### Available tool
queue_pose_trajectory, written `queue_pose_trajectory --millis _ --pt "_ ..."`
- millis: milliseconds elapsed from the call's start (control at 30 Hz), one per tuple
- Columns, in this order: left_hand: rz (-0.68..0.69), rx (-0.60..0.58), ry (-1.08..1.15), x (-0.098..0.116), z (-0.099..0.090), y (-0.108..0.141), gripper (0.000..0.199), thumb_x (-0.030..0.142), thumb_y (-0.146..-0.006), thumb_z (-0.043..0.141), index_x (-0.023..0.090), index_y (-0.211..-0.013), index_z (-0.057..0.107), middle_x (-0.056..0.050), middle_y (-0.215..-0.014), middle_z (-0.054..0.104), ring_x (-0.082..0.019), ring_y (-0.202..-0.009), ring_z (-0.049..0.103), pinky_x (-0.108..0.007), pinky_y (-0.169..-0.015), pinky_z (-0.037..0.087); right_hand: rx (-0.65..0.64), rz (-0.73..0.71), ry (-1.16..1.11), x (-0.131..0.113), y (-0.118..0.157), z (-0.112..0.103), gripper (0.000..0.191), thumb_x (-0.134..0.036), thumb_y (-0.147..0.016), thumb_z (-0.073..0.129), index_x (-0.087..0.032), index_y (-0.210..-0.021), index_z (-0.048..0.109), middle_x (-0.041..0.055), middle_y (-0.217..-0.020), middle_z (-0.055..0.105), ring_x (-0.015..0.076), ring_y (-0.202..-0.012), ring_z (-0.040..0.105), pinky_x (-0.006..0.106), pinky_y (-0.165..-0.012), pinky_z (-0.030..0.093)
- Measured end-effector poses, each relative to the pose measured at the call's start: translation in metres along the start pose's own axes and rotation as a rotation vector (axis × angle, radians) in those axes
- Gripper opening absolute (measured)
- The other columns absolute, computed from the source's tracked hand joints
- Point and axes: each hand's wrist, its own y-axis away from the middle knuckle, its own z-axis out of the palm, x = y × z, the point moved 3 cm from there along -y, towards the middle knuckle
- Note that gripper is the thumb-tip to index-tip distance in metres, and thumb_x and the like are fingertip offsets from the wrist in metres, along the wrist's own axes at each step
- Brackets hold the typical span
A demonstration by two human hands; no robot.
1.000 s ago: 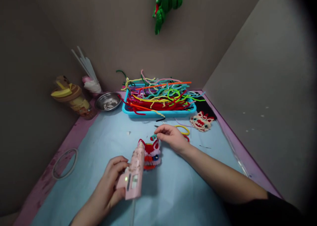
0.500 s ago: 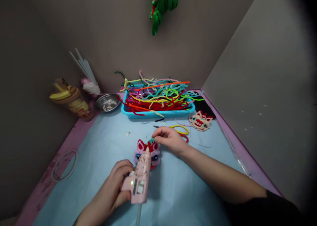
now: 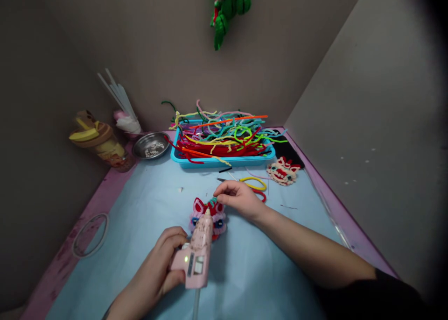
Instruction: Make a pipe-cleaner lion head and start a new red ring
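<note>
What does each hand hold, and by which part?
Left hand: pink plastic glue gun, by its handle. Right hand: small teal fuzzy piece, pinched at its right end.

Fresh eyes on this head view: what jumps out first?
Likely the blue tray heaped with bright fuzzy stems, at back centre. Then, front and centre, the pink glue gun in the left hand, its nozzle overlapping a red-and-pink animal face, where the right hand pinches a small teal piece near the top. A green ornament stands out at the top edge.
</note>
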Motion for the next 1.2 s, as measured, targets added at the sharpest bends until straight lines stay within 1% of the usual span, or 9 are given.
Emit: queue_pose_trajectory --millis 333,467,633,833,933,1000,1067,1167,1200 --pt "0.004 0.000 0.012 -0.003 0.000 0.001 0.047 0.058 -0.085 0.040 0.026 -0.118 0.042 -0.010 -0.108 0.048 -0.024 -0.101 0.050 -0.035 -0.086 0.045 0.006 -0.002 0.018 -0.003 0.001 0.001 0.021 -0.031 -0.065 0.076 -0.016 -0.075 0.066 -0.0011 -0.062 0.064 0.0097 -0.053 0.058 0.023 -0.055 0.047" --pt "-0.026 -0.008 0.019 -0.003 -0.001 0.002 0.049 0.059 -0.082 0.043 0.025 -0.117 0.045 -0.010 -0.108 0.050 -0.023 -0.101 0.050 -0.034 -0.087 0.045 0.006 0.000 0.011 -0.003 0.001 0.001 0.021 -0.031 -0.065 0.076 -0.016 -0.075 0.066 -0.0014 -0.061 0.063 0.0098 -0.053 0.058 0.023 -0.054 0.047" --pt "-0.019 0.015 0.033 -0.005 -0.001 0.002 0.049 0.059 -0.082 0.044 0.024 -0.116 0.047 -0.010 -0.108 0.051 -0.023 -0.101 0.050 -0.033 -0.087 0.045 0.009 0.009 -0.005 -0.004 0.001 0.002 0.021 -0.031 -0.065 0.076 -0.015 -0.074 0.066 -0.0015 -0.060 0.063 0.0097 -0.052 0.058 0.023 -0.054 0.047" --pt "-0.013 0.000 0.041 0.001 0.001 -0.003 0.047 0.058 -0.084 0.043 0.024 -0.115 0.047 -0.010 -0.106 0.052 -0.023 -0.099 0.052 -0.036 -0.084 0.047 -0.007 0.027 -0.008 -0.004 0.002 0.003 0.022 -0.032 -0.064 0.077 -0.015 -0.074 0.067 -0.0008 -0.062 0.064 0.0099 -0.053 0.057 0.023 -0.056 0.046" --pt "-0.013 0.000 -0.017 0.002 -0.002 -0.001 0.046 0.056 -0.083 0.047 0.024 -0.117 0.047 -0.011 -0.108 0.053 -0.023 -0.101 0.052 -0.036 -0.085 0.047 -0.021 0.012 -0.038 -0.005 0.001 0.000 0.024 -0.034 -0.063 0.078 -0.016 -0.074 0.067 0.0001 -0.064 0.064 0.0107 -0.055 0.057 0.024 -0.057 0.045" --pt "-0.020 0.028 -0.120 -0.001 -0.012 0.005 0.048 0.055 -0.082 0.050 0.026 -0.119 0.047 -0.011 -0.112 0.053 -0.024 -0.104 0.052 -0.036 -0.087 0.047 -0.005 -0.039 -0.031 -0.009 0.000 -0.005 0.025 -0.036 -0.063 0.078 -0.016 -0.074 0.067 0.0008 -0.067 0.065 0.0118 -0.059 0.058 0.025 -0.059 0.045" --pt "-0.053 0.108 -0.276 -0.007 -0.031 0.013 0.049 0.056 -0.082 0.050 0.026 -0.120 0.045 -0.011 -0.114 0.052 -0.026 -0.106 0.052 -0.036 -0.088 0.047 0.016 -0.100 0.070 -0.016 0.000 -0.009 0.022 -0.035 -0.066 0.075 -0.017 -0.075 0.067 0.0014 -0.071 0.065 0.0127 -0.063 0.058 0.026 -0.063 0.045" --pt "-0.126 0.310 -0.537 -0.017 -0.069 0.029 0.045 0.055 -0.085 0.042 0.023 -0.116 0.046 -0.011 -0.114 0.048 -0.026 -0.104 0.051 -0.037 -0.087 0.046 0.020 -0.178 0.414 -0.027 0.002 -0.009 0.010 -0.026 -0.074 0.068 -0.018 -0.080 0.069 0.0026 -0.077 0.067 0.0144 -0.071 0.059 0.027 -0.066 0.043" --pt "-0.191 0.325 -0.616 -0.021 -0.079 0.033 0.043 0.053 -0.086 0.040 0.020 -0.113 0.047 -0.013 -0.112 0.048 -0.027 -0.104 0.051 -0.038 -0.088 0.045 0.013 -0.218 0.535 -0.031 0.003 -0.006 0.007 -0.022 -0.076 0.065 -0.018 -0.081 0.069 0.0027 -0.079 0.067 0.0150 -0.074 0.059 0.027 -0.068 0.043"
